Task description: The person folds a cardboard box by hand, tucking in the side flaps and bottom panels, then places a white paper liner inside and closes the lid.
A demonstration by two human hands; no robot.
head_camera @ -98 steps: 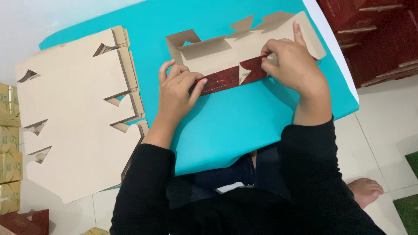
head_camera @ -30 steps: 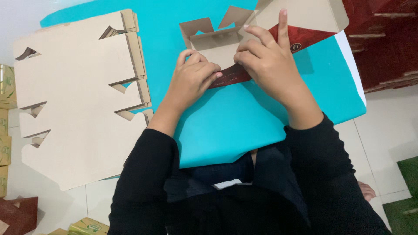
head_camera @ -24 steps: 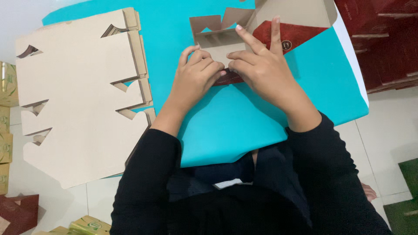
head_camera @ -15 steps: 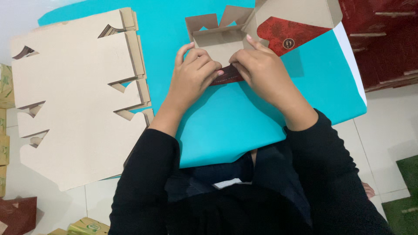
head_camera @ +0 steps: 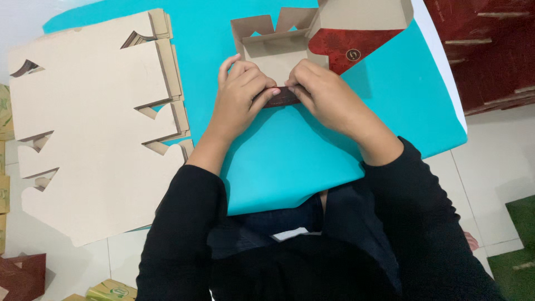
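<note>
A partly folded cardboard box point(head_camera: 278, 53), brown inside and dark red outside, lies on the turquoise table top point(head_camera: 290, 161). Its lid panel point(head_camera: 356, 25) stands up at the far right, showing a red printed face. My left hand point(head_camera: 239, 92) and my right hand point(head_camera: 323, 95) meet at the box's near edge. Both pinch the dark red front flap point(head_camera: 281, 97) between fingers and thumbs.
A stack of flat, unfolded brown box blanks point(head_camera: 89, 122) covers the table's left side and overhangs its edge. More flat packs point(head_camera: 5, 111) and a dark red box point(head_camera: 19, 276) lie on the floor at left. Dark red wooden furniture point(head_camera: 485, 50) stands at right.
The box went from nearly flat to partly raised, its lid panel swung up at right. My right hand came off the lid and joined the left at the near front flap.
</note>
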